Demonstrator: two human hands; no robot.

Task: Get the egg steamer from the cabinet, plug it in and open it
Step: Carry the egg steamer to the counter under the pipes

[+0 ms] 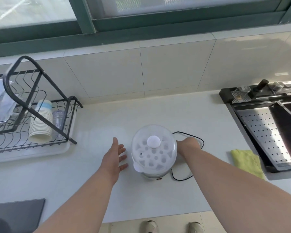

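Note:
The egg steamer [154, 151] stands on the white countertop [107, 125], a round white unit with a clear domed lid and a white knob on top. Its black cord [180, 179] loops on the counter to its right. My left hand [115, 156] hovers just left of the steamer, fingers spread, a small gap from its side. My right hand [188, 144] rests against the steamer's right side, over the cord; its fingers are partly hidden behind the lid, so I cannot tell whether it grips anything.
A black dish rack [32, 115] with stacked paper cups stands at the left on a white tray. The sink [267, 132] with a perforated metal board is at the right, a yellow cloth [247, 163] beside it. A dark hob [17, 214] is at the lower left.

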